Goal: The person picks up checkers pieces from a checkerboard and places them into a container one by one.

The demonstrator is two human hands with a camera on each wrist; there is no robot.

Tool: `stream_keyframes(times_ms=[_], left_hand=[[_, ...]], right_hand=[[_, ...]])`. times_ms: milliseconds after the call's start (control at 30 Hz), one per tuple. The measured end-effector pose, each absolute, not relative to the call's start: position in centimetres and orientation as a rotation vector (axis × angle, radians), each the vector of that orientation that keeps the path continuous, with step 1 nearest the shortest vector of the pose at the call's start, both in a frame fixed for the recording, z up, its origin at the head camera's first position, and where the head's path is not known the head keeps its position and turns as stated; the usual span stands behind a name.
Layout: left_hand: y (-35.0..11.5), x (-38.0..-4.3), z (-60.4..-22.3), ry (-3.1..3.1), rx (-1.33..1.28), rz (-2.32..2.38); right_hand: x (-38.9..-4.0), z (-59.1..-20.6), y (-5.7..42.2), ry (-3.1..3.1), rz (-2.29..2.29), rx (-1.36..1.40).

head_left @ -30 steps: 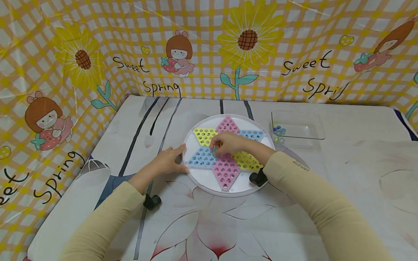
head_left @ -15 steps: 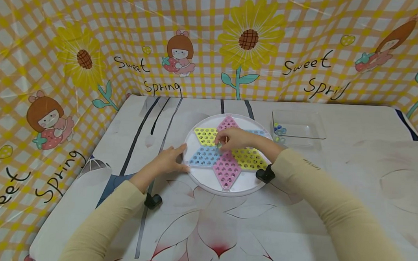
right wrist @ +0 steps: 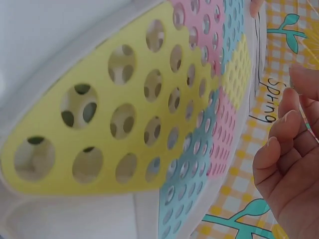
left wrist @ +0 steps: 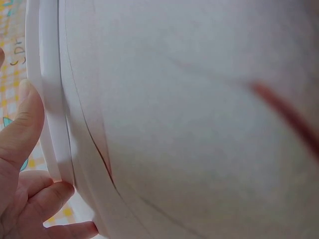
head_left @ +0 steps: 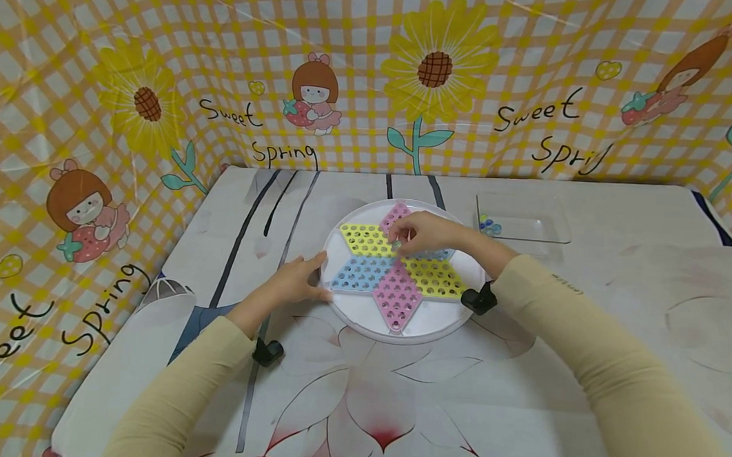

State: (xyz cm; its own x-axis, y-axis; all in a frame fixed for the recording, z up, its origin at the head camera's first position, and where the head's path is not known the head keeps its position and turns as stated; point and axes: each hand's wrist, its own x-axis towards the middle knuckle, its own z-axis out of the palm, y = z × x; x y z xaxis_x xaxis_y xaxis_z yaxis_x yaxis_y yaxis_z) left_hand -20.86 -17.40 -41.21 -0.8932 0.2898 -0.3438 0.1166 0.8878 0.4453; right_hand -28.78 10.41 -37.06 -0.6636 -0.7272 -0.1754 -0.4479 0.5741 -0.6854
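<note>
A round white Chinese checkers board [head_left: 349, 310] with a pink, yellow and blue star of holes lies on the table. At its left edge my left hand [head_left: 296, 280] grips the rim. In the left wrist view, the thumb [left wrist: 29, 117] lies against the white rim [left wrist: 52, 99] and bent fingers touch its edge. My right hand [head_left: 424, 233] is over the upper middle of the star, pinching a small greenish marble [head_left: 396, 244]. The right wrist view shows that hand [right wrist: 294, 164] beyond the yellow point [right wrist: 134, 104]; only a glint of the marble shows between thumb and finger.
A clear rectangular tray [head_left: 527, 238] stands behind the board on the right, with several blue and greenish marbles [head_left: 489, 225] at its left end. A white mesh-like object [head_left: 167, 288] is at the table's left edge. Checked cloth [head_left: 362, 69] hangs behind and to the left.
My right hand, with the marble pinched, has moved right and toward the far side over the star. The left hand keeps its grip on the board's rim.
</note>
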Motion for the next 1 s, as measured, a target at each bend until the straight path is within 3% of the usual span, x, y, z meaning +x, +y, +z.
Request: stream_keyframes(times_ms=[1000], left_hand=[[-17.3,-20.8,-41.2,2.646,0.288,0.596]], right_hand=[[-29.3,-33.8,16.7,2.48,-0.849,-0.762]])
